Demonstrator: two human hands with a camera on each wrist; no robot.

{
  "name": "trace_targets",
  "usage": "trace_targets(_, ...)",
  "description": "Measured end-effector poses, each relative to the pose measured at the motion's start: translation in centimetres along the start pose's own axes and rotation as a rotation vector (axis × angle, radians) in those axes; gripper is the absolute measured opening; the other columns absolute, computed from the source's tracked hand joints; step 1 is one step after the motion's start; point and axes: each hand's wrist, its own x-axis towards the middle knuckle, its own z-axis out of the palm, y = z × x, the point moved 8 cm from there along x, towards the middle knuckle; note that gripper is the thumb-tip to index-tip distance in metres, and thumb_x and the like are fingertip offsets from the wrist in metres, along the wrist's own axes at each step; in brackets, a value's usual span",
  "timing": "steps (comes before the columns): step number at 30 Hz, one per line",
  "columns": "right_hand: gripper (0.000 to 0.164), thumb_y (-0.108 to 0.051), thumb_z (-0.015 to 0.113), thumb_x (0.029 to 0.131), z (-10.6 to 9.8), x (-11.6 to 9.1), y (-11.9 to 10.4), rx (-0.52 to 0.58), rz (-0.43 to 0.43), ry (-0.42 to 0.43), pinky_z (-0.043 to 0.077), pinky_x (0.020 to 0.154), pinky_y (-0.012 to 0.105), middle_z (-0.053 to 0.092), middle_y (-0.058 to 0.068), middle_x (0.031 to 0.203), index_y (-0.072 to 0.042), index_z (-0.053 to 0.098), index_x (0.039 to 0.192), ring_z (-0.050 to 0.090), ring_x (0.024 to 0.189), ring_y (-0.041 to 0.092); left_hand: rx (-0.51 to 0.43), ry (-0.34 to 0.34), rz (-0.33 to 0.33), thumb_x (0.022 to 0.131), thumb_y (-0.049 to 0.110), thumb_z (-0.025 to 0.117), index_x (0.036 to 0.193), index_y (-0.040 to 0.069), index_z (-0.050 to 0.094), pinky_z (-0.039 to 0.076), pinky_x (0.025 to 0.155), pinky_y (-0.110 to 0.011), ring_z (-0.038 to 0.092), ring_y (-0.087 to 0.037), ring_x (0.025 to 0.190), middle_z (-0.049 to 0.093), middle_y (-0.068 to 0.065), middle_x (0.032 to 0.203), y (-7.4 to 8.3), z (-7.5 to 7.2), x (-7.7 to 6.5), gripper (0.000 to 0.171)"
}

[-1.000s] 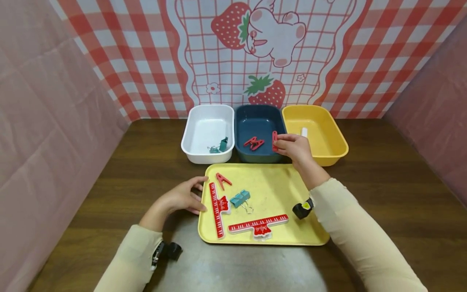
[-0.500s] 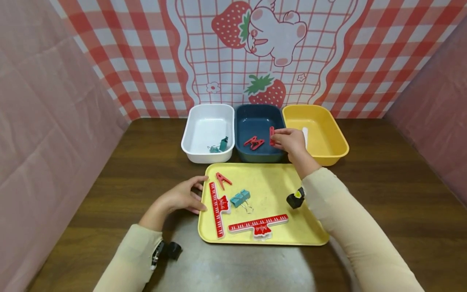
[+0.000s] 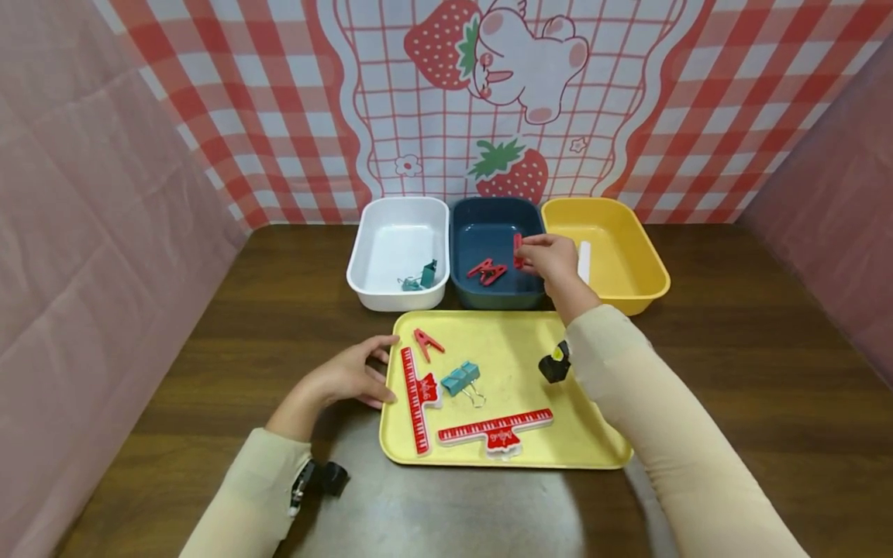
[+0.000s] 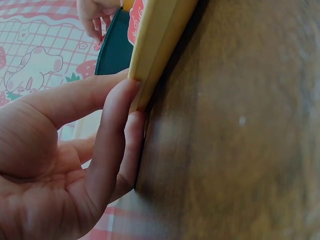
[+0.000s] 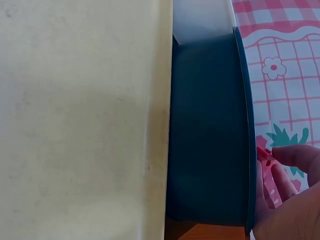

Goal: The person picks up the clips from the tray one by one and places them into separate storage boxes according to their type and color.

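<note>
Head view: a person's right hand (image 3: 553,260), right of the frame's centre, is gripping a red clip (image 3: 518,252) between thumb and fingers, the clip standing upright at the fingertips, just left of the hand. Hand and clip are hovering over the right part of a dark blue bin (image 3: 491,301), where more red clips (image 3: 487,271) are lying to the left of the held one. The right wrist view is showing the same pinch at the lower right, beside the bin's rim. At centre left of the head view, the left hand (image 3: 352,374) is resting its loosely bent fingers against the left edge of a yellow tray (image 3: 488,329). Nearest to those fingers, on the tray, another red clip (image 3: 428,343) and an upright red ruler-shaped clip (image 3: 418,399) are lying; a teal binder clip (image 3: 460,378) and a second ruler-shaped clip (image 3: 497,428) are sitting further right. A white bin (image 3: 398,301) holding teal clips (image 3: 420,277) is flanking the blue one on the left, a yellow bin (image 3: 631,267) on the right.
</note>
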Motion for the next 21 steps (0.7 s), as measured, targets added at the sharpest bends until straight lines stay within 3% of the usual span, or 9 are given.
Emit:
trace_targets(8, 0.031, -0.005, 0.062, 0.087, -0.03, 0.55, -0.26, 0.037, -0.002, 0.012, 0.055, 0.079, 0.031, 0.057, 0.013, 0.113, 0.001, 0.060, 0.117, 0.061, 0.069, 0.013, 0.004, -0.002, -0.005, 0.071, -0.015, 0.071, 0.142, 0.010, 0.031, 0.059, 0.063, -0.037, 0.061, -0.024, 0.086, 0.036, -0.018, 0.121, -0.12, -0.02, 0.04, 0.085)
trace_targets(15, 0.024, -0.006, 0.062, 0.086, -0.09, 0.50, -0.13, 0.083, 0.000, -0.002, 0.054, 0.083, 0.037, 0.053, 0.014, 0.118, -0.002, 0.060, 0.110, 0.060, 0.069, 0.014, 0.007, 0.003, -0.011, 0.071, -0.015, 0.071, 0.142, 0.010, 0.032, 0.059, 0.063, -0.037, 0.060, -0.025, 0.086, 0.036, -0.018, 0.121, -0.03, -0.10, 0.04, 0.085)
trace_targets(21, 0.029, -0.011, 0.061, 0.089, -0.23, 0.10, -0.04, 0.078, -0.005, -0.014, 0.054, 0.082, 0.035, 0.054, 0.012, 0.115, 0.000, 0.058, 0.116, 0.061, 0.089, 0.025, 0.011, 0.000, -0.014, 0.071, -0.015, 0.071, 0.142, 0.010, 0.032, 0.059, 0.063, -0.037, 0.060, -0.025, 0.087, 0.036, -0.018, 0.121, -0.03, -0.08, 0.08, 0.085)
